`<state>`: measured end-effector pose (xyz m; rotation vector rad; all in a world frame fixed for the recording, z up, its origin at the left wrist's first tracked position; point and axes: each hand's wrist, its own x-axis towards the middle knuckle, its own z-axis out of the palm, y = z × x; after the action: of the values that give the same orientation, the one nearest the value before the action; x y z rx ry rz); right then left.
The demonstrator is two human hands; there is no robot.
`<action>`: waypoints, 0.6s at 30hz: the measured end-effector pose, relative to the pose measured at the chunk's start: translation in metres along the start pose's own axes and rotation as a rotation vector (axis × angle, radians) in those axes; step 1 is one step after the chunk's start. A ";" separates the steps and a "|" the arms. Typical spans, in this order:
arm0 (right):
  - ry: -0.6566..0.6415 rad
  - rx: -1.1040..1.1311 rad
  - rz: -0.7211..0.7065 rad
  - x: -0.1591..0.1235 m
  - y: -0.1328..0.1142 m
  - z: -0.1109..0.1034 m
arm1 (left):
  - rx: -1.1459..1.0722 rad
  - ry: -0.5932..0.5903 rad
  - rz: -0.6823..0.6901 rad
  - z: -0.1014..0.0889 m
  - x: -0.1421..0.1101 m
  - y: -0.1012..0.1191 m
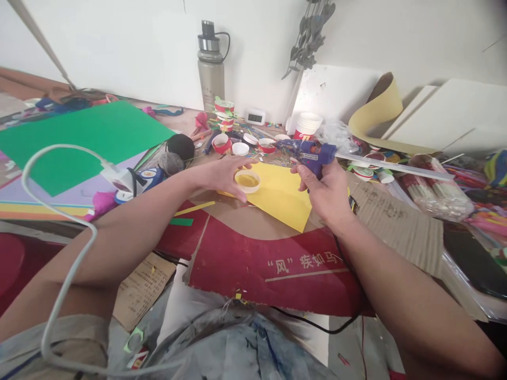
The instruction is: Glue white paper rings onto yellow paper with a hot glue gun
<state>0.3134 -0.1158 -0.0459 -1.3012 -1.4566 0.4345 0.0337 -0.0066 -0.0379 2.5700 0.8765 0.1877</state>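
Note:
My left hand [224, 177] is closed around a short white paper ring [247, 189], thumb on the near side and fingers on the far side. Yellow shows through the ring's opening. In my right hand [330, 190] is a blue hot glue gun [317, 153], its nozzle pointing left and a long clear glue stick [396, 166] jutting out behind. A yellow sheet [287, 195] lies under and between both hands. Beyond them stand several cut cup rings, among them a red and white one [221, 143] and a white one [240, 149].
A red cardboard sheet [273, 274] covers the table's front edge. Green sheet [91, 137], black yarn ball [180, 146] and white cable [59, 211] are at left. A bottle [212, 79] and stacked paper cups [308, 125] stand behind. Corrugated cardboard [396, 221] lies right.

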 end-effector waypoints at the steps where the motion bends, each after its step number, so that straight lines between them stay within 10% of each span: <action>1: 0.004 -0.004 -0.015 0.001 -0.001 -0.001 | 0.012 -0.007 0.013 0.000 0.000 -0.001; 18: 0.046 -0.183 0.036 0.017 0.002 -0.016 | 0.188 -0.158 -0.117 -0.012 -0.011 0.010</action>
<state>0.3309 -0.1064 -0.0339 -1.4749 -1.4632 0.2977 0.0278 -0.0163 -0.0225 2.6496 1.0231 -0.1365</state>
